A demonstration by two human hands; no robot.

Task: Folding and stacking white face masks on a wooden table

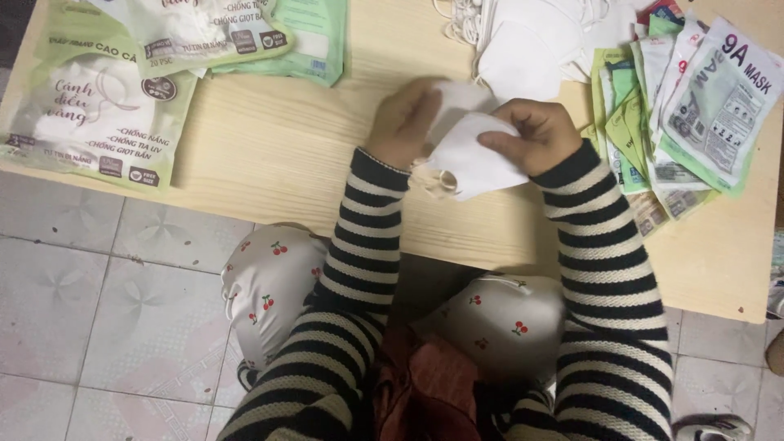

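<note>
Both my hands hold a folded white face mask over the low wooden table. My left hand grips its left side, fingers curled over the top. On the mask's right side, my right hand pinches the upper edge. The mask's ear loops hang near my left wrist. My sleeves are black-and-white striped.
A pile of loose white masks lies at the table's far edge. Large green-and-white mask bags cover the left end. A fanned stack of small flat mask packets lies at the right. My knees sit under the near edge, over a tiled floor.
</note>
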